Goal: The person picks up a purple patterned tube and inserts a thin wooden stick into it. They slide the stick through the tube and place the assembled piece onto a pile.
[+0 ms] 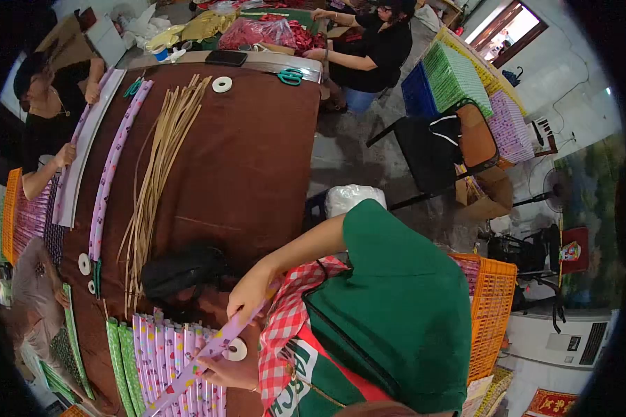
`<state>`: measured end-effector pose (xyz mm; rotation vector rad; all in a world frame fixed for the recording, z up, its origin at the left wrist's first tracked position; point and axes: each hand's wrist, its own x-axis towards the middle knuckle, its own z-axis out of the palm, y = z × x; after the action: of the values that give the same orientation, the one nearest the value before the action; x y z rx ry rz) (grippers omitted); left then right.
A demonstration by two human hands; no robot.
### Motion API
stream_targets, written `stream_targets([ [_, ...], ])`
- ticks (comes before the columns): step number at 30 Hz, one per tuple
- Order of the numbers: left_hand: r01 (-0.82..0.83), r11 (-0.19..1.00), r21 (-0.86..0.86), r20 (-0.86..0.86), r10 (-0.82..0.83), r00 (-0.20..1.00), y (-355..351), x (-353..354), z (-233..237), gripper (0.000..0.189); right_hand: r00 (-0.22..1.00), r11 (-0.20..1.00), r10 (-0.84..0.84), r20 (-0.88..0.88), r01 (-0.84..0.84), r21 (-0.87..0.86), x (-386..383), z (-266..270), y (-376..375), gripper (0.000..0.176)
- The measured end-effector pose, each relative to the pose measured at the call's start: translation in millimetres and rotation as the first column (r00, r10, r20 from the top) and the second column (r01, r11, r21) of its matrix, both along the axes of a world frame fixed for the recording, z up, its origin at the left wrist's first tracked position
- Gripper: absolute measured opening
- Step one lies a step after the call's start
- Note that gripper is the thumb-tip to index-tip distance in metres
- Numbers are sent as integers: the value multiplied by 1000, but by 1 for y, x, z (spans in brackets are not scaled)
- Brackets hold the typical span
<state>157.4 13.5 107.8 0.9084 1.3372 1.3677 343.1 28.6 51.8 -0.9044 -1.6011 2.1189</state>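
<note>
1. Head view, hands: the right hand (249, 288) is closed on a patterned purple strip (219, 340); the left hand (224, 373) grips it lower down, with fingers against its edge. The strip slants over the near part of the brown-covered counter (250, 153), partly above a row of purple patterned lengths (146, 347).

2. Head view, progress: the row appears finished, by my judgement. The strip in hand appears unfinished (its underside is hidden). A bundle of bare tan strips (163, 160) lies loose, apparently unused. A co-worker (55, 115) across the counter holds another purple length.

3. Head view, count:
   - Strip between the person's hands: one.
   - Tan bundle: one; its pieces overlap too much to count.
   - Purple row: several, exact number not determinable.
   - Green patterned lengths (122, 361) beside the row: two visible.
   - White rolls (222, 78): four, one just beside the held strip.
   - Teal scissors (290, 76) at the far end: two pairs.
   - Phone (226, 58): one.
   - Black bag (181, 272): one.
</note>
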Motion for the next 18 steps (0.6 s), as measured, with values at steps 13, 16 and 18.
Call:
stream_targets([
  [13,-123,988,-90,-41,120,992,8,-19,-19,36,997,982,32,76,-45,181,30,22,1,34],
  [16,-73,997,7,79,73,994,7,-21,-33,28,984,988,67,164,-89,128,37,23,-2,42],
  [18,-50,998,42,179,42,983,8,-16,-29,24,991,981,-17,129,-8,195,38,33,-7,52],
])
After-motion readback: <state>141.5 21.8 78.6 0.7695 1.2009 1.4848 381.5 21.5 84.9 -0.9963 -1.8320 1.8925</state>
